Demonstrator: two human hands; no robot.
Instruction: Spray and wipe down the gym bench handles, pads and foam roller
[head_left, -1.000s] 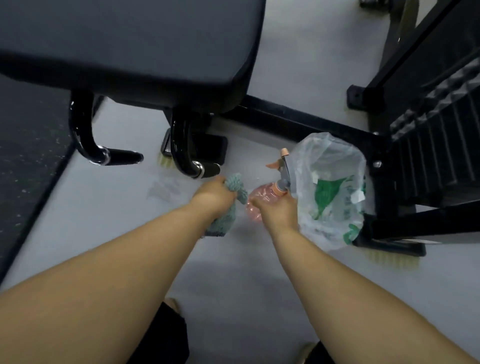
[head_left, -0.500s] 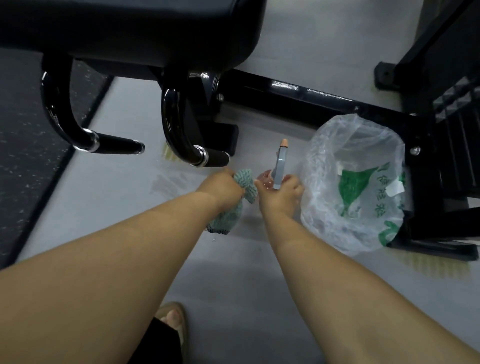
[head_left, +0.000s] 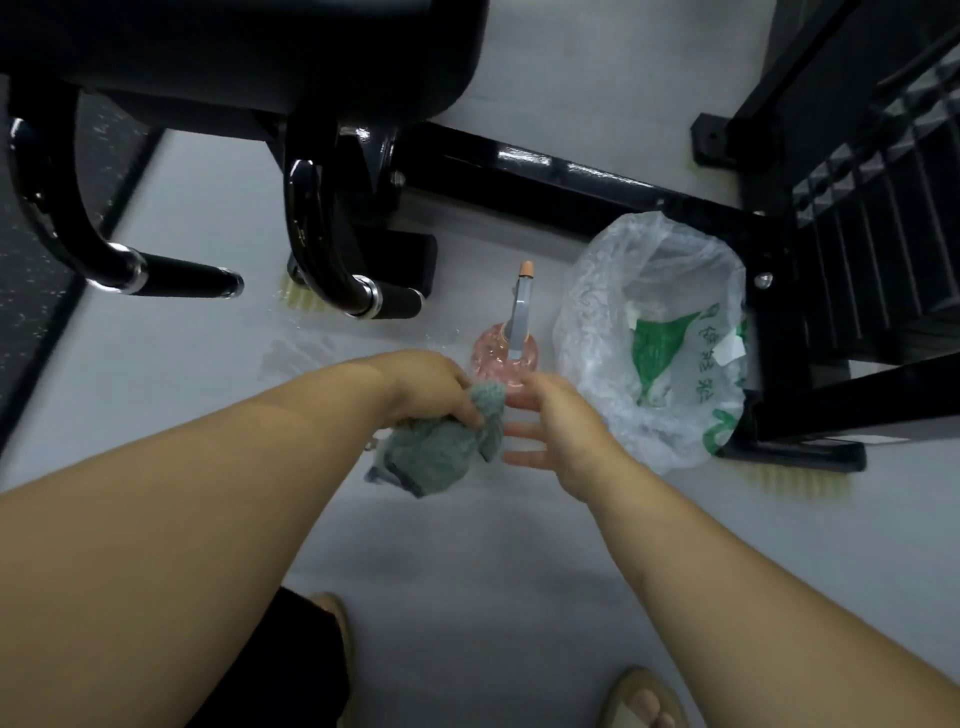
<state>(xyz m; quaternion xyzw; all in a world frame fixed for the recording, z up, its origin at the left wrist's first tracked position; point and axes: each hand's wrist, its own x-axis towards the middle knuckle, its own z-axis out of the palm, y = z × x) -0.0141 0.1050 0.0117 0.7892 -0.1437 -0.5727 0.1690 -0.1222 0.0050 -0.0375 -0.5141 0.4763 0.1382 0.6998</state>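
A pink spray bottle (head_left: 501, 351) with a grey trigger head stands upright on the grey floor. My right hand (head_left: 556, 431) is just below it with fingers spread, holding nothing. My left hand (head_left: 431, 387) grips a bunched green cloth (head_left: 441, 449) that hangs beside the right hand's fingers. Two curved black bench handles stick out under the black seat pad (head_left: 249, 49): the near handle (head_left: 384, 301) lies above my left hand, the far handle (head_left: 176, 278) to the left.
A clear plastic bag (head_left: 660, 332) with green print sits right of the bottle, against a black frame bar (head_left: 571, 184). More black equipment fills the right side. A wet patch (head_left: 296, 353) shows on the floor. My sandalled feet are at the bottom edge.
My right hand has let go of the spray bottle, which now stands on the floor, and has drawn back with fingers spread. The left hand still grips the cloth.
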